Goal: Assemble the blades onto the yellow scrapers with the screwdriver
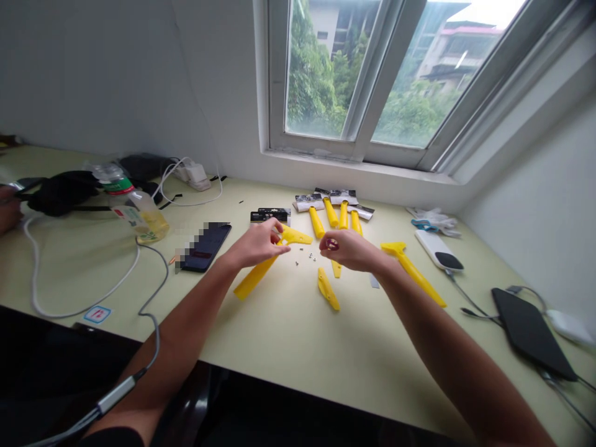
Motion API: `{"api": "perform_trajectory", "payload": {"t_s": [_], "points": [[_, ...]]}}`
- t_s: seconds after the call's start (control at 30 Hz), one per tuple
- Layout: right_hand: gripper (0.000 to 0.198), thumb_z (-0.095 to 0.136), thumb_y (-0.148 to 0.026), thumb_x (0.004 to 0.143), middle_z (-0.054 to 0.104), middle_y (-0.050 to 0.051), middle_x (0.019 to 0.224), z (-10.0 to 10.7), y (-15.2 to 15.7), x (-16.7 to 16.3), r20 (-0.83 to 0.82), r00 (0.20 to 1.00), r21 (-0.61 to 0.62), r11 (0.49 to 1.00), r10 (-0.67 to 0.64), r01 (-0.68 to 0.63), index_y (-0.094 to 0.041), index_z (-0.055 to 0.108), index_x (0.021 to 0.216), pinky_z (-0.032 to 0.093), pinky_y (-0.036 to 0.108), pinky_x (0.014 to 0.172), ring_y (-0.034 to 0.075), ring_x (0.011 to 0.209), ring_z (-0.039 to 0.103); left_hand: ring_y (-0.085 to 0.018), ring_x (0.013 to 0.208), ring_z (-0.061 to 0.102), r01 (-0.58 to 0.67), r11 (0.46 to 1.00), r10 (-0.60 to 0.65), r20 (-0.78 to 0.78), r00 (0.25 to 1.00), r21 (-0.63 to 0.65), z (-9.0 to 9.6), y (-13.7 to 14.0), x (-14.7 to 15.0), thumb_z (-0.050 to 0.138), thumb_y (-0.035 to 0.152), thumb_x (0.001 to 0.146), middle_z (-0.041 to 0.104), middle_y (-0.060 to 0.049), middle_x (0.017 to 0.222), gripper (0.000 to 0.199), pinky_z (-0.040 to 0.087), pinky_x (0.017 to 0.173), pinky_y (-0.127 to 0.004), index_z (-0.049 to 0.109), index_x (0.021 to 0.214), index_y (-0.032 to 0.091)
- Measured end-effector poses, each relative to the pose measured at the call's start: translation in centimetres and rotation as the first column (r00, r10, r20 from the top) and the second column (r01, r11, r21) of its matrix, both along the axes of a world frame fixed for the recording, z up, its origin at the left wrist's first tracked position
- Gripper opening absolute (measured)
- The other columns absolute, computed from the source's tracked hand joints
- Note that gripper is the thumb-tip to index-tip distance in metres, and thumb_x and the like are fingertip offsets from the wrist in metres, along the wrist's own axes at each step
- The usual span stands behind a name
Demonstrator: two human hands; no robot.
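Note:
My left hand is closed around the neck of a yellow plastic scraper-like tool, its wide head pointing right and its handle slanting toward me. My right hand has its fingers curled together above the table; a small dark reddish thing shows at the fingertips, too small to name. Between the hands lie several small metal screws. Just below my right hand rest a loose yellow blade-shaped piece and a second yellow piece, partly hidden. Another yellow tool lies right of my right wrist.
Several yellow handles with black-and-white cards lie by the window. A phone and a bottle stand left, beside white cables. At right are a white power bank, a black phone and gloves. Another person's hand shows far left.

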State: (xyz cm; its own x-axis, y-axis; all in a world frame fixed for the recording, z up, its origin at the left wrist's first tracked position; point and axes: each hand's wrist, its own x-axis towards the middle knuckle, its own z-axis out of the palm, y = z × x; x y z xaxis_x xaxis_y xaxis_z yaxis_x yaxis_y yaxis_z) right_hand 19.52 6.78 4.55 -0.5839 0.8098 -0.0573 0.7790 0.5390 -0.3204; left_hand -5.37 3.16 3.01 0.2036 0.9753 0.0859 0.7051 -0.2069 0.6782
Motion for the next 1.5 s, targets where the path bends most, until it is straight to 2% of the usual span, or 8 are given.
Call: {"api": "perform_trajectory", "payload": {"t_s": [0.1,0.23,0.33,0.5,0.77,0.97,1.2,1.5], "points": [[0.01,0.063,-0.023,0.079,0.071,0.004,0.085,-1.4,1.2,-2.7,0.087,0.994,-0.039,0.997,0.063,-0.06,-0.021,0.07,0.085,0.041,0.023,0.061,0.016,0.076,0.062,-0.019,0.075,0.068,-0.184,0.982,0.186,-0.051,0.981,0.036,0.6,0.8,-1.7,0.073,0.045,0.073,0.071,-0.005,0.088,0.04,0.048,0.064,-0.025,0.057,0.098,0.019],[0.014,0.063,-0.021,0.076,0.071,0.009,0.088,-3.0,1.5,-6.4,0.154,0.984,-0.029,0.995,0.094,-0.09,-0.019,0.071,0.088,0.038,0.024,0.056,0.019,0.076,0.063,-0.018,0.073,0.067,-0.274,0.961,0.277,-0.069,0.959,0.041,0.5,1.3,-2.5,0.074,0.046,0.072,0.072,-0.004,0.085,0.041,0.047,0.062,-0.025,0.058,0.098,0.02],[0.017,0.06,-0.02,0.079,0.071,0.009,0.091,-3.0,1.3,-7.3,0.164,0.979,-0.012,0.993,0.119,-0.118,-0.019,0.07,0.093,0.04,0.024,0.06,0.019,0.082,0.063,-0.018,0.073,0.068,-0.278,0.96,0.279,-0.051,0.959,0.034,0.1,1.4,-2.6,0.075,0.048,0.071,0.072,-0.004,0.087,0.043,0.047,0.063,-0.025,0.059,0.1,0.02],[0.022,0.054,-0.019,0.085,0.071,0.006,0.104,-2.1,2.2,-5.5,0.171,0.981,0.023,0.996,0.086,-0.091,-0.022,0.067,0.102,0.042,0.023,0.068,0.017,0.09,0.063,-0.018,0.073,0.068,-0.272,0.961,0.273,-0.015,0.962,0.047,-0.5,1.8,-2.9,0.075,0.048,0.07,0.072,-0.005,0.089,0.043,0.048,0.062,-0.025,0.06,0.099,0.021],[0.018,0.059,-0.021,0.081,0.072,0.011,0.094,-3.5,3.9,-5.7,0.266,0.964,0.005,1.0,0.007,-0.009,-0.017,0.071,0.094,0.04,0.025,0.058,0.02,0.077,0.065,-0.018,0.072,0.068,-0.28,0.96,0.281,-0.015,0.96,0.024,-0.2,1.6,-2.8,0.075,0.049,0.07,0.073,-0.004,0.087,0.042,0.048,0.06,-0.024,0.061,0.098,0.02],[0.016,0.06,-0.022,0.082,0.072,0.01,0.095,-3.7,3.4,-7.8,0.222,0.972,-0.011,0.997,0.073,-0.072,-0.019,0.071,0.093,0.042,0.024,0.062,0.02,0.085,0.065,-0.019,0.075,0.069,-0.276,0.961,0.276,-0.026,0.961,0.02,-0.2,1.7,-2.9,0.074,0.05,0.071,0.073,-0.005,0.09,0.044,0.049,0.062,-0.024,0.061,0.101,0.02],[0.031,0.068,-0.022,0.077,0.072,0.004,0.098,-2.2,3.2,-6.9,0.159,0.977,-0.075,0.988,0.144,-0.133,-0.022,0.066,0.108,0.045,0.021,0.063,0.016,0.083,0.065,-0.02,0.074,0.068,-0.282,0.959,0.283,-0.032,0.959,0.027,-0.2,1.6,-2.9,0.074,0.051,0.071,0.073,-0.005,0.088,0.045,0.048,0.062,-0.025,0.061,0.1,0.02],[0.025,0.068,-0.025,0.077,0.072,0.008,0.099,-3.7,3.5,-8.7,0.113,0.983,-0.037,0.989,0.145,-0.141,-0.02,0.07,0.101,0.045,0.024,0.067,0.021,0.089,0.065,-0.02,0.075,0.068,-0.287,0.958,0.288,-0.046,0.957,0.031,0.4,1.4,-2.6,0.073,0.048,0.071,0.072,-0.007,0.088,0.043,0.049,0.065,-0.028,0.059,0.099,0.019]]}}
